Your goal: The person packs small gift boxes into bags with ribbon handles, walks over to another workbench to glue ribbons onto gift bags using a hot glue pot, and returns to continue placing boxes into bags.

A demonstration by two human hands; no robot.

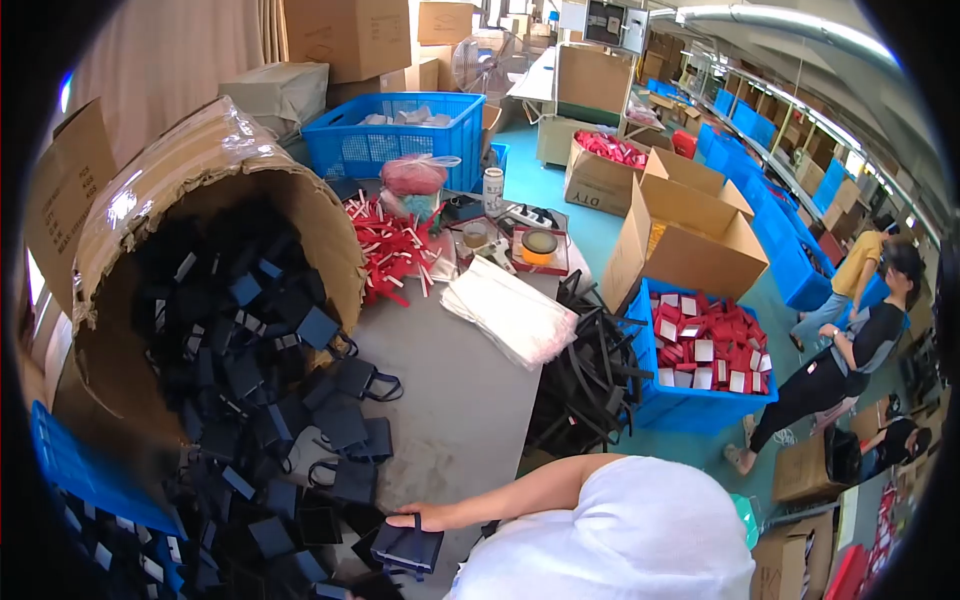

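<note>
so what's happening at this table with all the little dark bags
The person's bare right hand holds a small navy box-shaped bag with ribbon handles; the left hand isn't in view. Many similar dark bags lie in and in front of a large brown cardboard carton tipped towards the grey tabletop. Farther back on it are loose red-and-white strips and a flat whitish stack.

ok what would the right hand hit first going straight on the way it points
Probably the bag pile, beyond the bag the right hand holds; depth is unclear.
</note>
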